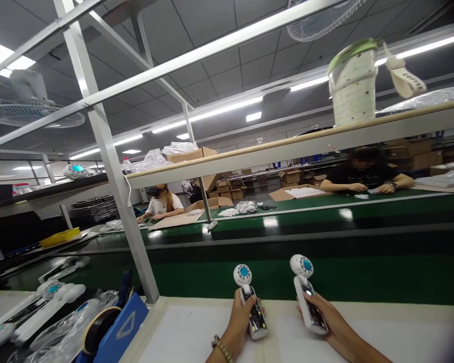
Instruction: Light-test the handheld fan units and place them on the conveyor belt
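My left hand (239,320) is closed around a white handheld device (258,322) with a round head and a bright blue centre. Its handle is uncovered on the face, showing dark inner parts and small yellowish spots. In my right hand (325,315) is a second white handheld device (301,265) of the same kind, its handle also uncovered, with a bright light near my thumb. Both devices are held head up over the near edge of the white work surface (185,327), a short gap apart. The fingers behind each handle are mostly hidden.
At lower left, a blue tape dispenser (126,327) stands beside several similar white devices (49,302) and plastic bags. A green conveyor belt (212,275) runs across ahead. A metal post (113,191) and a shelf (272,151) with a cup (353,85) rise above. Two people sit across.
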The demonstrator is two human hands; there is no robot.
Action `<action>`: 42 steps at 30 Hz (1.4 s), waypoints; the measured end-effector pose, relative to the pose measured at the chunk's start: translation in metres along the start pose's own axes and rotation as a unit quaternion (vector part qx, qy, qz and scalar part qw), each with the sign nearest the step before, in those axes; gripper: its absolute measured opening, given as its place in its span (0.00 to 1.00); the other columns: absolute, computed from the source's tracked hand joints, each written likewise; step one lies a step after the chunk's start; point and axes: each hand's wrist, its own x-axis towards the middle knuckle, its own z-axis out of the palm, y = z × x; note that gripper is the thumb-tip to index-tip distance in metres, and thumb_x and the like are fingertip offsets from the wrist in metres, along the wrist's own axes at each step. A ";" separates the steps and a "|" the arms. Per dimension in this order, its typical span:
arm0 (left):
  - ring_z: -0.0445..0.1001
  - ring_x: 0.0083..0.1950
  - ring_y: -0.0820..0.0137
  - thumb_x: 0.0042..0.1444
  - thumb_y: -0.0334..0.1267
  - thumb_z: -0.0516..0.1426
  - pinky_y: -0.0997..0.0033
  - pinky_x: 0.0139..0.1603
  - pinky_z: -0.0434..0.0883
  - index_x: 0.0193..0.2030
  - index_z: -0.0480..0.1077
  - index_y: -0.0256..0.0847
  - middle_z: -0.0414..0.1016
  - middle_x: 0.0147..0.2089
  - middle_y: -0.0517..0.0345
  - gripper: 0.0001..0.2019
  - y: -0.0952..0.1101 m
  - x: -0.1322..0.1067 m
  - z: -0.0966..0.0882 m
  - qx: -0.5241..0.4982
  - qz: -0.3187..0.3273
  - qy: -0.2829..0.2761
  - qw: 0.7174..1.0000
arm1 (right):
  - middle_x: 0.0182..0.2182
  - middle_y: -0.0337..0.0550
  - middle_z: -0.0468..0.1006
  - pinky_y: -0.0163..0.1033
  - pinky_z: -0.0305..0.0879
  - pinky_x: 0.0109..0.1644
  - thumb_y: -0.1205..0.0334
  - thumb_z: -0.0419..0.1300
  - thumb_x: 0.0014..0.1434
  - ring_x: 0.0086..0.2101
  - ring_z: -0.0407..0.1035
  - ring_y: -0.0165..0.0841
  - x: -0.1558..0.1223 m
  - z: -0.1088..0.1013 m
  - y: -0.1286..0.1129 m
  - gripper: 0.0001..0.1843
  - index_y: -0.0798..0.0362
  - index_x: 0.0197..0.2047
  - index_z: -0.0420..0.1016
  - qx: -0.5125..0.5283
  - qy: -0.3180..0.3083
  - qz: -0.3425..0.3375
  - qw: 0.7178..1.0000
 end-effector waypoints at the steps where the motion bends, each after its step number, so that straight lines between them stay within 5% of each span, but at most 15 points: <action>1: 0.72 0.27 0.69 0.47 0.38 0.56 0.66 0.32 0.69 0.41 0.52 0.41 0.70 0.30 0.59 0.17 -0.002 0.003 0.004 0.002 -0.003 -0.004 1.000 | 0.27 0.40 0.77 0.32 0.68 0.31 0.54 0.65 0.47 0.30 0.72 0.33 0.001 0.000 0.000 0.25 0.52 0.47 0.64 -0.003 0.007 -0.002 1.000; 9: 0.74 0.31 0.67 0.45 0.30 0.51 0.63 0.36 0.70 0.40 0.54 0.40 0.71 0.38 0.53 0.14 -0.005 0.011 0.023 -0.004 -0.041 -0.058 0.997 | 0.28 0.43 0.77 0.30 0.66 0.26 0.47 0.60 0.51 0.28 0.72 0.32 0.001 0.003 0.001 0.25 0.54 0.46 0.66 -0.050 0.017 -0.007 0.999; 16: 0.74 0.34 0.67 0.42 0.29 0.54 0.65 0.37 0.69 0.41 0.56 0.39 0.71 0.40 0.52 0.17 -0.006 0.005 0.023 -0.002 -0.049 -0.076 0.996 | 0.25 0.41 0.77 0.39 0.68 0.32 0.57 0.54 0.56 0.29 0.74 0.37 0.006 -0.002 0.008 0.30 0.49 0.59 0.47 -0.097 -0.033 -0.006 0.995; 42: 0.73 0.37 0.66 0.44 0.30 0.57 0.60 0.45 0.67 0.44 0.57 0.37 0.72 0.36 0.51 0.19 -0.001 0.000 0.020 0.058 -0.042 -0.114 0.991 | 0.29 0.46 0.77 0.41 0.69 0.35 0.60 0.56 0.54 0.32 0.74 0.39 -0.001 0.001 0.001 0.31 0.56 0.58 0.48 -0.130 -0.031 -0.019 0.991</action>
